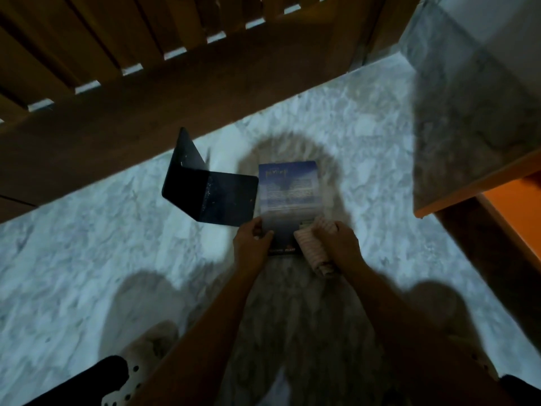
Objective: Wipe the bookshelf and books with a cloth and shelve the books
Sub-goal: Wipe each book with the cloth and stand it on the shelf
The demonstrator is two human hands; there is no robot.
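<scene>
Marble floor (87, 259), pale and veined, fills most of the view. A dark wooden slatted unit (146, 92) runs along its far edge; whether this is the bookshelf itself I cannot tell. A black metal bookend (216, 197) stands on the floor just left of the blue book (288, 194), almost touching its left edge. The book lies cover-up between both hands, in the shadow of the person's head. Motion blur hides whether it rests flat on the floor or is lifted slightly.

The left hand (251, 241) has its grip pinched on the book's lower left edge, thumb on top. The right hand (341, 241) has its grip curled round a bunched striped cloth (314, 250), which is pressed on the book's lower right corner.

The step appears to be wiping this cover. To do it well:
- The left hand should pin the book firmly so it does not slide towards the bookend.
- The cloth should travel in long strokes from the near corner to the far edge, pushing dust off the book.
- The left thumb will need to shift so the spot beneath it gets wiped.
- Spine and page edges deserve a pass before shelving.
</scene>
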